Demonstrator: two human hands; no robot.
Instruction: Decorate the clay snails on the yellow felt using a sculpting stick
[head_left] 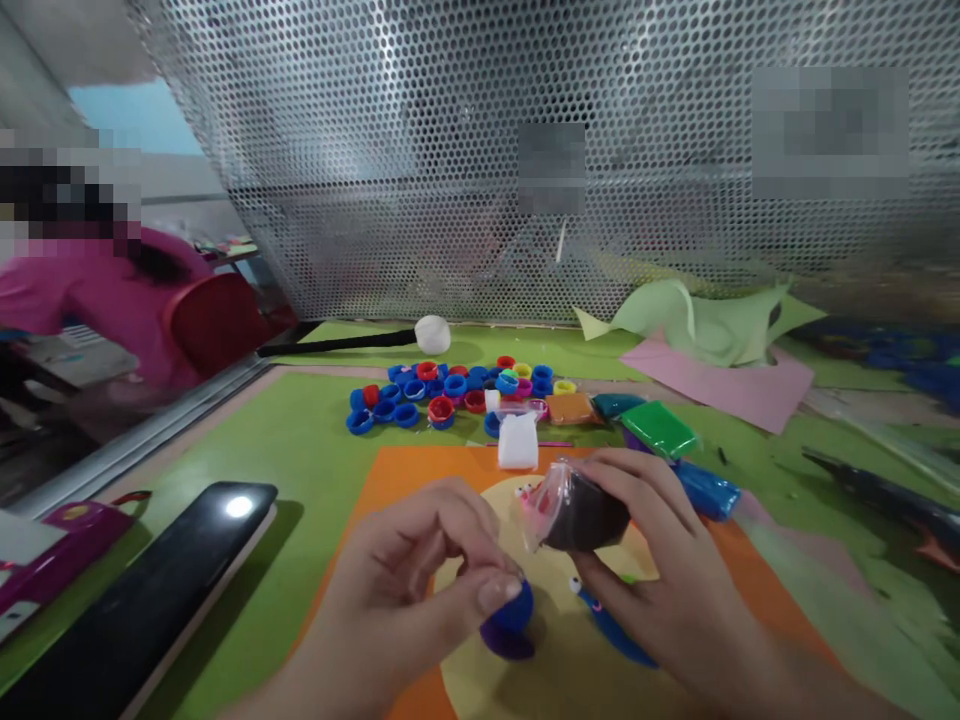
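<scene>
In my right hand [667, 570] is a packet of black modelling clay [589, 512], its clear wrapper opened towards the left. My left hand [420, 570] is closed in a pinch, thumb against index finger; whatever is between them is too small to make out. Below those fingertips lies a blue rounded piece [516, 606] with a purple clay piece [506, 642] under it. A blue clay worm shape [619, 630] with googly eyes rests partly beneath my right hand. Pink clay with small eyes [529, 495] shows behind the wrapper. All sit over a pale yellow circle [555, 690] on orange paper [405, 475].
Behind the paper are many bottle caps [455, 385], a white clay packet [518, 441], and green [660, 428] and blue [707, 490] clay packets. Left stands a long lamp [142, 600]; right lie scissors [885, 490]. A perforated metal panel [465, 250] closes the back. A person in pink [112, 300] sits left.
</scene>
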